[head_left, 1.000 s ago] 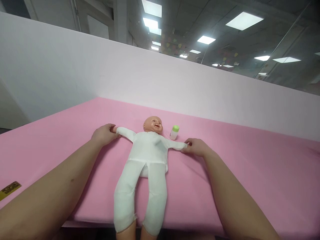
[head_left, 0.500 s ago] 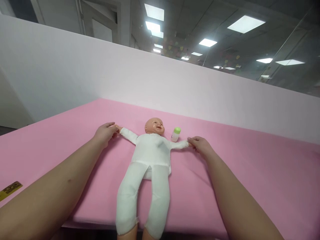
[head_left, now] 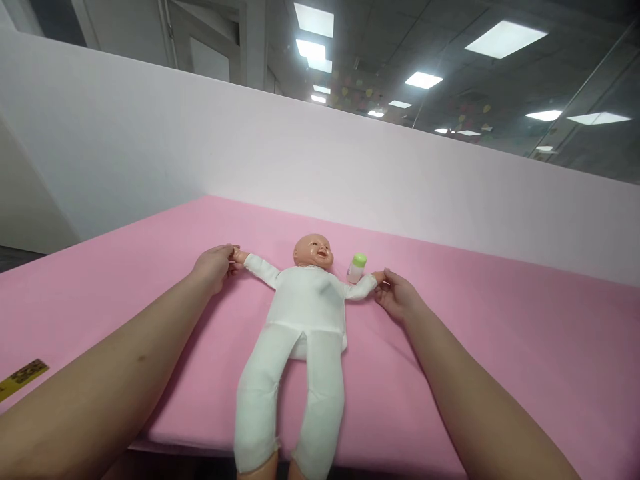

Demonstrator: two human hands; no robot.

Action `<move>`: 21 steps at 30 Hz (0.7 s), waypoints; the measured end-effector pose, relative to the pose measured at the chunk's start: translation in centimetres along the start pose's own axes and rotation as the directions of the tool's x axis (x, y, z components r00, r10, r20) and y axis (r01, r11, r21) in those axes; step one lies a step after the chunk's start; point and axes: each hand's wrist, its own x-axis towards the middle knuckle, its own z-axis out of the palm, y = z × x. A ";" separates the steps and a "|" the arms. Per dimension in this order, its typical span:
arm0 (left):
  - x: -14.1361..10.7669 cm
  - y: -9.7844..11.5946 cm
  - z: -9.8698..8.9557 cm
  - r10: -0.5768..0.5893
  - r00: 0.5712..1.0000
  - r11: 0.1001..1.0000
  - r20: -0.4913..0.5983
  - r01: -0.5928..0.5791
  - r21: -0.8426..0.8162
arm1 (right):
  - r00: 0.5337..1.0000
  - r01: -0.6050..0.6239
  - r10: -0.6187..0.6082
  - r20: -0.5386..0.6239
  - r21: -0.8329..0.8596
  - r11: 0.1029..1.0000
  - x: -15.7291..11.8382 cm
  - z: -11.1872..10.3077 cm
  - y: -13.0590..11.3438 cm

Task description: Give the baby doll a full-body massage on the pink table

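A baby doll (head_left: 305,313) in a white suit lies on its back on the pink mat (head_left: 500,347), head away from me, legs hanging over the near edge. My left hand (head_left: 214,265) pinches the doll's small hand at the end of its outstretched arm. On the other side my right hand (head_left: 397,295) grips the doll's other hand, just below a small bottle. That bottle (head_left: 356,268), pale with a green cap, stands upright beside the doll's head.
A white partition wall (head_left: 300,167) rises behind the mat. A yellow label (head_left: 23,375) lies at the mat's left near edge. Ceiling lights and glass panels show above the wall.
Both of the doll's arms have been drawn upward and outward, and my hands moved with them. My right hand now sits closer to the bottle.
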 end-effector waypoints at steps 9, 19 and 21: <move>-0.2 -0.4 -0.3 0.026 0.999 0.998 0.024 -0.027 0.050 | 0.997 -0.059 0.057 -0.056 -0.020 0.998 -0.4 -0.1 -0.5; 0.6 -1.9 -0.5 0.155 0.980 0.985 0.126 -0.163 0.058 | 0.982 -0.113 0.101 0.158 0.072 0.991 0.5 -2.8 -0.5; 0.8 -1.9 -0.5 0.154 0.982 0.985 0.112 -0.160 0.056 | 0.982 -0.109 0.099 0.159 0.059 0.992 0.6 -3.0 -0.4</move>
